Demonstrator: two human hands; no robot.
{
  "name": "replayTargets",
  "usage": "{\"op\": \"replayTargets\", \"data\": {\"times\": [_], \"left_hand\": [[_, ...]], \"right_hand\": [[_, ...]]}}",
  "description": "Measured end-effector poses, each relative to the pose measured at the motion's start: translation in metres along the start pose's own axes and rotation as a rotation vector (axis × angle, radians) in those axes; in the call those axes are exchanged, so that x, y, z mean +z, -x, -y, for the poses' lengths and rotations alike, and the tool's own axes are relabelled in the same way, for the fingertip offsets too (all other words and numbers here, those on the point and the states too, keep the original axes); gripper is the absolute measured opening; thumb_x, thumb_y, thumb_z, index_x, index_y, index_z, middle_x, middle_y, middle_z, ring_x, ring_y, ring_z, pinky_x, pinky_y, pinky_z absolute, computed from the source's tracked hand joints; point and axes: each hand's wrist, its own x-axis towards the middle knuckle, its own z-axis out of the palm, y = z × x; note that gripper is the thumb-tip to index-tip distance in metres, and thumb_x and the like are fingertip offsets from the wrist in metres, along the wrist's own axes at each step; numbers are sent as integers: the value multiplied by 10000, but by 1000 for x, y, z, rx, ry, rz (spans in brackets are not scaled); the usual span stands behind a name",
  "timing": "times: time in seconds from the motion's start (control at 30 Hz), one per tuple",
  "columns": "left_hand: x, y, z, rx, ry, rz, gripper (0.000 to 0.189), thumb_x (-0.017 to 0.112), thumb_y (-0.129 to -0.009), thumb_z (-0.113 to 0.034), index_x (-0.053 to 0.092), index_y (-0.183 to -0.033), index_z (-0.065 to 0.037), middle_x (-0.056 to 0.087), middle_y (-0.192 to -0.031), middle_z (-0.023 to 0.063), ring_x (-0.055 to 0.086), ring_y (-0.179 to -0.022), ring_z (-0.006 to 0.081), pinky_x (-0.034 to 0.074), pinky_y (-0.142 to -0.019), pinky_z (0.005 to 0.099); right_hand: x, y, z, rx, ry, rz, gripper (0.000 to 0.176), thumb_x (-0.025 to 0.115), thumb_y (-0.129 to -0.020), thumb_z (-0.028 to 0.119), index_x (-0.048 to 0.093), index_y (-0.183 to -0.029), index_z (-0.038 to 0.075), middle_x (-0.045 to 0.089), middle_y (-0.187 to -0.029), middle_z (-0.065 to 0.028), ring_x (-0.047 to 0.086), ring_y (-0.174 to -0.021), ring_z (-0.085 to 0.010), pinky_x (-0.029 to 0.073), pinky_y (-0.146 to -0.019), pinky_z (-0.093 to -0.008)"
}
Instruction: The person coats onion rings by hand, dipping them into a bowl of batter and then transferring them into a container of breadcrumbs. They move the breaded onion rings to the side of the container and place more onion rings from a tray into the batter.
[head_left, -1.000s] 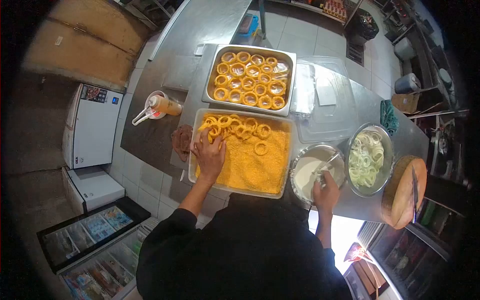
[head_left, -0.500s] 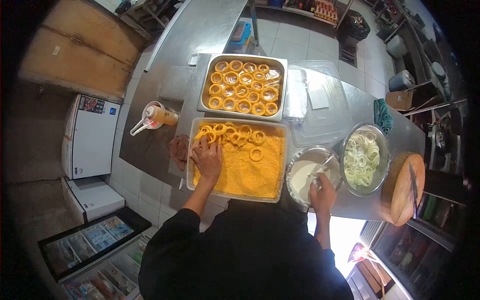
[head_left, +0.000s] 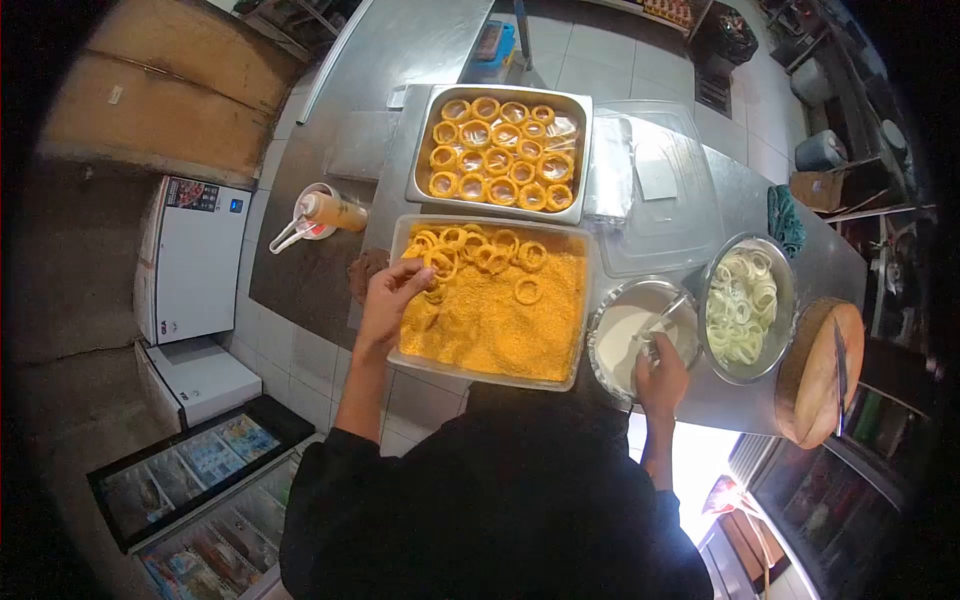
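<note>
My left hand point(head_left: 390, 298) pinches a crumb-coated ring point(head_left: 440, 262) over the left side of a plastic tub point(head_left: 397, 345) of orange crumbs point(head_left: 500, 335). Several coated rings lie along the tub's far side, and one point(head_left: 528, 290) sits apart. My right hand point(head_left: 662, 375) is closed at the near rim of a steel bowl point(head_left: 603, 372) of pale batter point(head_left: 618, 340). A metal utensil point(head_left: 672, 312) leans in this bowl; whether my fingers hold it is hard to see. Behind the tub, a steel tray point(head_left: 415, 150) holds coated rings in rows.
Right of the batter are a bowl of sliced onion rings point(head_left: 742, 305) and a round wooden board point(head_left: 805, 385) with a knife point(head_left: 840, 365). A clear lid point(head_left: 690, 235) lies behind. At left are a squeeze bottle point(head_left: 335, 211) and a brown cloth point(head_left: 366, 272).
My left hand has risen from the crumbs with a coated ring between its fingers. My right hand stays at the batter bowl. The whole view has shifted slightly.
</note>
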Motion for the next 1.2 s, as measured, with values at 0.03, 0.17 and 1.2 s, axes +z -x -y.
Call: {"op": "replayTargets", "data": {"times": [0.03, 0.17, 1.2], "left_hand": [[-4, -3, 1, 0, -3, 2, 208, 775, -1019, -181, 768, -1128, -3, 720, -1021, -7, 654, -921, 80, 529, -871, 257], [-7, -15, 2, -15, 58, 80, 233, 775, -1020, -183, 756, -1158, 4, 723, -1038, -4, 652, -941, 82, 525, -873, 249], [150, -283, -26, 1142, -1391, 313, 248, 796, -820, -192, 751, -1060, -148, 599, -1246, 112, 548, -1258, 318, 451, -997, 498]], "right_hand": [[1, 0, 0, 3, -2, -1, 349, 738, -875, 152, 719, -1222, 115, 774, -1105, -161, 754, -990, -379, 586, -863, -470], [4, 2, -3, 21, 17, -18, 354, 739, -873, 154, 715, -1225, 125, 773, -1097, -153, 754, -972, -375, 589, -844, -468], [-1, -1, 2, 8, -33, -61, 309, 753, -854, 147, 713, -1159, 121, 769, -1032, -127, 740, -936, -385, 577, -798, -473]]}}
